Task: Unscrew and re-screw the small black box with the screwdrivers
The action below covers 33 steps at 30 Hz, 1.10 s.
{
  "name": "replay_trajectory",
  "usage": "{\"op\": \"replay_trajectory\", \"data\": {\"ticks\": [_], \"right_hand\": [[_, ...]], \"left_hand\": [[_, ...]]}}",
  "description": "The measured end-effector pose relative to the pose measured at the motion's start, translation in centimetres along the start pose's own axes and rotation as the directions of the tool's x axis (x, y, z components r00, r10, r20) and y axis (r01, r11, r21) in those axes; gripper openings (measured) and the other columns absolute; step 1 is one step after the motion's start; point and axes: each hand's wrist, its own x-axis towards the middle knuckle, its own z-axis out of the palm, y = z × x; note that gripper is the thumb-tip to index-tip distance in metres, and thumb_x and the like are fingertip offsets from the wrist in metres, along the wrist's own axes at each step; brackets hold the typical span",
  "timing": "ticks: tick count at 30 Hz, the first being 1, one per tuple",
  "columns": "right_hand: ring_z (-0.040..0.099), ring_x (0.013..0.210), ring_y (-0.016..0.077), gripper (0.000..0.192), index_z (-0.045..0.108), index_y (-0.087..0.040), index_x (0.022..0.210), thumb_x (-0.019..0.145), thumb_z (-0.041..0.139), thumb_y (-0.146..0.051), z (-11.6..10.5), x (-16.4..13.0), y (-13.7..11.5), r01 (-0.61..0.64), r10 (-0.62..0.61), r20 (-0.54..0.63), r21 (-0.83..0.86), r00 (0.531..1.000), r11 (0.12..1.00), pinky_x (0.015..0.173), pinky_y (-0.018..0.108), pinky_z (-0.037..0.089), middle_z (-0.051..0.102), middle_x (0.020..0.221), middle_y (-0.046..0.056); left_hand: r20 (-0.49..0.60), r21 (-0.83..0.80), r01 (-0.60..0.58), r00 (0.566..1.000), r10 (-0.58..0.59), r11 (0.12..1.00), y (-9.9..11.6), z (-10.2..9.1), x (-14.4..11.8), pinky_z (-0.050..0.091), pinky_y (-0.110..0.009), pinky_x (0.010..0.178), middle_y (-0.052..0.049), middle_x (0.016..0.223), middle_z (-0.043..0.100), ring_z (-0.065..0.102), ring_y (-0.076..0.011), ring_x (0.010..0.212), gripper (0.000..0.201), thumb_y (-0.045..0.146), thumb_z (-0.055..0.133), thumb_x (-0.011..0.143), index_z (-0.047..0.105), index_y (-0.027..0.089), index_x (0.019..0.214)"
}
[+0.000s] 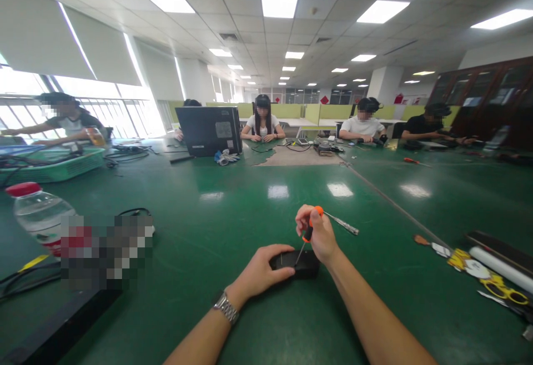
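Left hand (262, 269) clamps black box (306, 265); right hand (318, 234) grips screwdriver (307, 236); green table (233, 226) open around.

Your green tabletop (233, 209) carries a small black device (306, 262), a water bottle (39, 215), yellow scissors (506, 293), a loose screwdriver (341, 223), a laptop (209, 130) and a green basket (54, 166).

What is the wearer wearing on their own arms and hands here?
Both forearms are bare, no sleeves in view and no gloves. The left hand has a silver metal-link wristwatch at the wrist. The right hand wears nothing visible.
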Motion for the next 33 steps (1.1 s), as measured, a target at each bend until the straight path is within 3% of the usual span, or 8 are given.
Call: {"op": "replay_trajectory", "data": {"ticks": [5, 9, 14, 20, 24, 29, 33], "right_hand": [[0.039, 0.042, 0.0066, 0.036, 0.058, -0.021, 0.09, 0.073, 0.07, -0.05, 0.1, -0.1, 0.0, 0.014, -0.013, -0.03, 0.037, 0.999, 0.999, 0.041, 0.022, 0.039, 0.042, 0.055, -0.008], [0.046, 0.042, 0.0082, 0.033, 0.051, -0.022, 0.083, 0.07, 0.075, -0.041, 0.1, -0.3, -0.1, 0.074, -0.073, -0.032, 0.03, 0.997, 0.997, 0.042, 0.022, 0.041, 0.05, 0.054, -0.008], [0.053, 0.049, 0.0101, 0.026, 0.06, -0.018, 0.078, 0.079, 0.065, -0.043, -0.2, -0.5, -0.3, 0.028, -0.027, 0.023, -0.056, 0.999, 0.998, 0.046, 0.023, 0.042, 0.056, 0.061, -0.002], [0.059, 0.056, 0.013, 0.029, 0.064, -0.019, 0.095, 0.082, 0.061, -0.045, -0.3, -0.5, -0.5, -0.048, 0.051, 0.072, -0.052, 0.996, 0.998, 0.053, 0.025, 0.047, 0.062, 0.068, 0.0], [0.058, 0.055, 0.0129, 0.029, 0.063, -0.019, 0.097, 0.089, 0.05, -0.044, 0.4, -0.6, -1.0, -0.092, 0.096, 0.136, -0.035, 0.986, 0.995, 0.052, 0.025, 0.045, 0.063, 0.066, 0.001], [0.058, 0.062, 0.0133, 0.029, 0.068, -0.017, 0.094, 0.087, 0.054, -0.041, 0.5, -0.9, -1.3, -0.071, 0.087, 0.132, -0.124, 0.987, 0.99, 0.058, 0.026, 0.047, 0.062, 0.074, 0.003], [0.055, 0.057, 0.013, 0.033, 0.067, -0.018, 0.097, 0.088, 0.049, -0.044, 0.6, -0.7, -1.2, -0.133, 0.13, 0.118, 0.014, 0.984, 0.991, 0.055, 0.027, 0.046, 0.059, 0.07, 0.001]], "left_hand": [[0.003, -0.009, 0.0, 1.0, 0.0, 1.0, 0.0, 0.0, 0.0, 0.044, -0.031, 0.091, -0.003, 0.112, 0.067, 0.061, -0.0228, 0.099, 0.041, 0.033, 0.07, 0.076, 0.064, 0.022, 0.115], [0.009, -0.011, -0.014, 1.0, 0.014, 1.0, -0.1, 0.0, 0.0, 0.045, -0.03, 0.089, -0.003, 0.11, 0.067, 0.061, -0.022, 0.098, 0.04, 0.032, 0.07, 0.077, 0.064, 0.022, 0.115], [0.002, -0.03, -0.029, 1.0, 0.029, 0.999, -0.2, 0.0, 0.0, 0.045, -0.029, 0.088, -0.003, 0.109, 0.068, 0.061, -0.0216, 0.097, 0.04, 0.034, 0.071, 0.077, 0.064, 0.021, 0.114], [-0.003, -0.02, -0.039, 0.999, 0.039, 0.999, -0.1, 0.0, -0.1, 0.046, -0.03, 0.087, -0.004, 0.109, 0.068, 0.061, -0.022, 0.096, 0.041, 0.035, 0.072, 0.076, 0.064, 0.02, 0.113], [-0.01, 0.008, -0.039, 0.999, 0.039, 0.999, 0.0, 0.0, -0.1, 0.046, -0.03, 0.087, -0.005, 0.108, 0.068, 0.062, -0.0215, 0.094, 0.04, 0.035, 0.07, 0.078, 0.064, 0.019, 0.114], [-0.003, 0.03, -0.045, 0.999, 0.045, 0.999, 0.1, 0.0, -0.1, 0.047, -0.03, 0.085, -0.005, 0.106, 0.068, 0.062, -0.0208, 0.092, 0.039, 0.033, 0.069, 0.078, 0.064, 0.019, 0.114], [0.004, 0.032, -0.033, 0.999, 0.032, 0.999, 0.1, -0.1, -0.1, 0.047, -0.03, 0.085, -0.005, 0.107, 0.068, 0.062, -0.0209, 0.092, 0.04, 0.034, 0.069, 0.078, 0.064, 0.019, 0.114]]}}
